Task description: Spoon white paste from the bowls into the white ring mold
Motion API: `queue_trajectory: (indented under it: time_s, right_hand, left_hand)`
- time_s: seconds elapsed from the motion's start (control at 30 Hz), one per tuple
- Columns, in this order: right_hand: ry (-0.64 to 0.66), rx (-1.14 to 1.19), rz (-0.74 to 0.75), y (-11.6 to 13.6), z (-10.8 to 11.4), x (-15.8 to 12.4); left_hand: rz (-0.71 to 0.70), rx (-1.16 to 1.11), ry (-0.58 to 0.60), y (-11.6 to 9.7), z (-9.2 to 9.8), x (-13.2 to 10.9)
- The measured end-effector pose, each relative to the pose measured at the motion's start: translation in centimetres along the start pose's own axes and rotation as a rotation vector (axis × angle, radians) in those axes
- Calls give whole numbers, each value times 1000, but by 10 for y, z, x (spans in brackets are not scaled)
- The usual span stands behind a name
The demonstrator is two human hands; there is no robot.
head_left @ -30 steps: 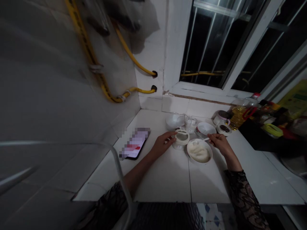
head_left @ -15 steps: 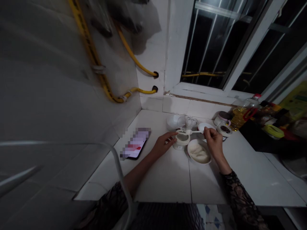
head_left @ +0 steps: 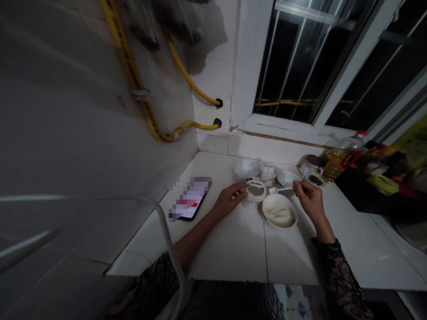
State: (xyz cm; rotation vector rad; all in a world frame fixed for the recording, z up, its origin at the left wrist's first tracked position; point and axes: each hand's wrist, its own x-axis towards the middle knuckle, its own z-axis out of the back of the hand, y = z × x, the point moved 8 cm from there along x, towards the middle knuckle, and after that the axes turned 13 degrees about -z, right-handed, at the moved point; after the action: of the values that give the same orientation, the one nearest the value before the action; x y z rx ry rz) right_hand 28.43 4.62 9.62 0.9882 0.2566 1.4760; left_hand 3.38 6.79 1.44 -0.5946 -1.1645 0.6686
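My right hand [head_left: 309,200] pinches the handle of a small white measuring spoon [head_left: 282,190]. Its scoop end is between the small jar and the bowl, above the bowl's back rim. My left hand [head_left: 230,201] has its thumb and fingers on the left side of that white-rimmed jar [head_left: 253,204], holding it upright on the counter. A thin bar crosses the jar's opening; what lies inside is hard to make out. In front of the spoon stands a white bowl [head_left: 267,221] with a pale, lumpy mass in it.
Behind the jar are a clear bowl [head_left: 242,170], a lumpy clear-and-white item [head_left: 267,172] and a white dish [head_left: 287,178]. Dark-topped jars [head_left: 313,179], an oil bottle [head_left: 333,164] and a black box [head_left: 353,191] stand right. A phone [head_left: 193,200] lies left.
My right hand has moved right, drawing the spoon from over the jar's opening to above the bowl's back edge. My left hand stays at the jar.
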Motion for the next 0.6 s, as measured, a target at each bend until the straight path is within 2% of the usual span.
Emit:
queue_trajectory:
  time_s: [0.07,0.17,0.23,0.3,0.37,0.43,0.6]
  right_hand:
    - [41,-51,4,-8,1,2]
    - [30,-203,67,-7,0,0]
    - [41,-295,106,-2,-7,-4]
    - [115,-330,126,2,-21,-8]
    - [204,-311,115,1,-35,-11]
    - [240,-259,69,-4,-41,-10]
    - [231,-21,-126,-27,-34,0]
  left_hand:
    - [-3,1,-1,1,0,0]
    - [-8,-1,-10,2,0,0]
    - [-5,-2,-16,3,1,0]
    - [1,2,-19,3,1,-1]
    - [5,8,-18,3,1,-1]
    - [7,11,-14,3,0,-1]
    - [3,8,-14,2,0,-1]
